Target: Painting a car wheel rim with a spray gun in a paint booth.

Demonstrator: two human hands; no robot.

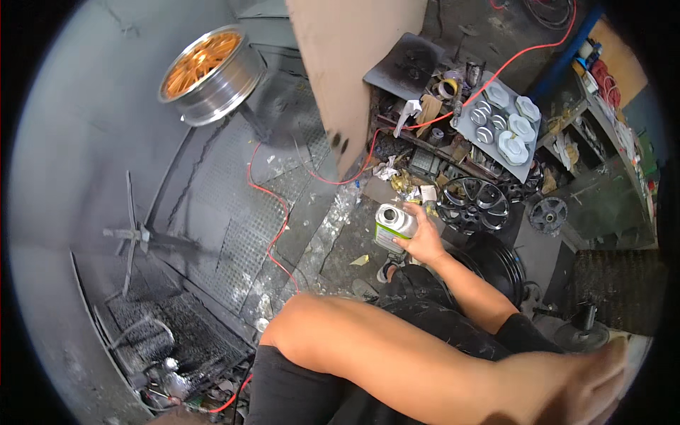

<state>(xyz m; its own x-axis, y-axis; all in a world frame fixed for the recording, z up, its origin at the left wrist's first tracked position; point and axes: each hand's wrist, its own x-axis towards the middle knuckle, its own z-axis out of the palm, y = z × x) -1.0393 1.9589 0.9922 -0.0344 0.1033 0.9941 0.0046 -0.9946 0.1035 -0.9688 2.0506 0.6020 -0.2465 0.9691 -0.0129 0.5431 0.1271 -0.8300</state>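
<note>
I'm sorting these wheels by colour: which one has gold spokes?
The gold-spoked wheel is the one at upper left, with a silver rim. The others, like the black wheel near the can in the right hand, show no gold.

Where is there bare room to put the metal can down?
The textured floor plate left of the red hose; also the mostly bare strip between hose and metal can. Crowded: the grey board with white caps, and beside the black wheel.

So we're basically all in black: left sleeve and right sleeve both end around the elbow, plus dark clothing lower down, kinda flecked with pale specks. Our right hand is bare.
</note>
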